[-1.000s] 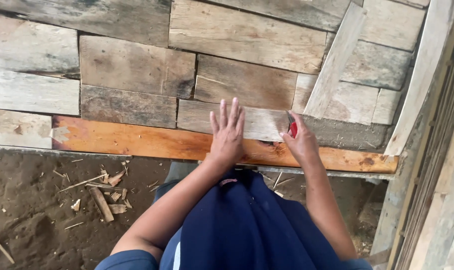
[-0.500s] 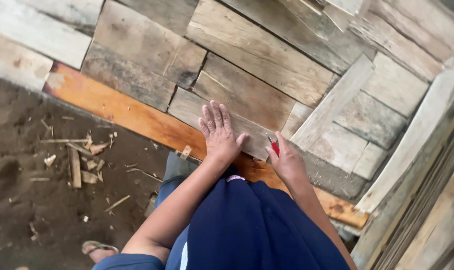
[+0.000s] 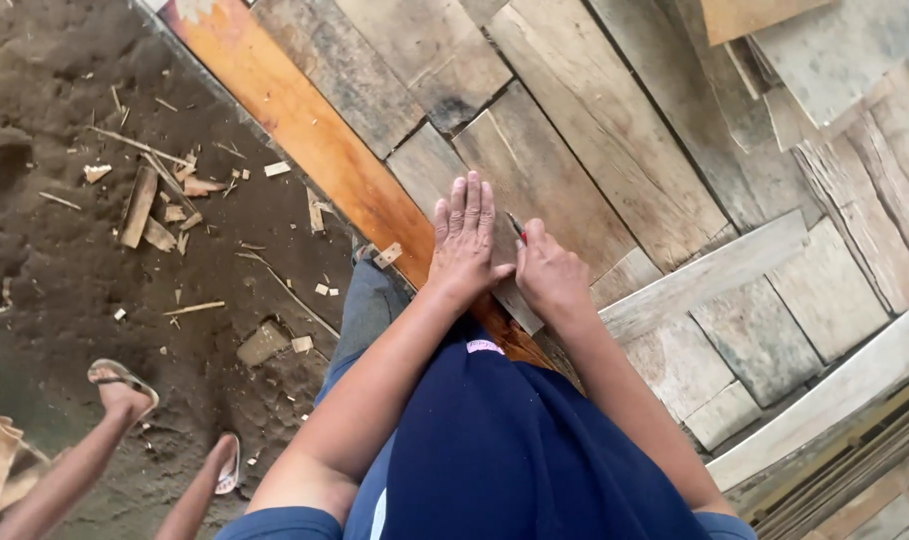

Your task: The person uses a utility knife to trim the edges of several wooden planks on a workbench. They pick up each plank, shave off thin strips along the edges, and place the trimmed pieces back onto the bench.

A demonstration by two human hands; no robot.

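Wood scraps [image 3: 159, 215] beside orange plank [image 3: 319, 140]

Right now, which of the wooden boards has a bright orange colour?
The long orange board along the edge next to the dirt ground. The other boards are weathered grey. The left hand lies flat just beside it.

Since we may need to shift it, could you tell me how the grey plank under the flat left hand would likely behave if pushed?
The grey plank looks stiff and flat, so it should slide rather than roll. Its rough, weathered grain probably grips the orange board below. The left hand pressing flat suggests it can shift.
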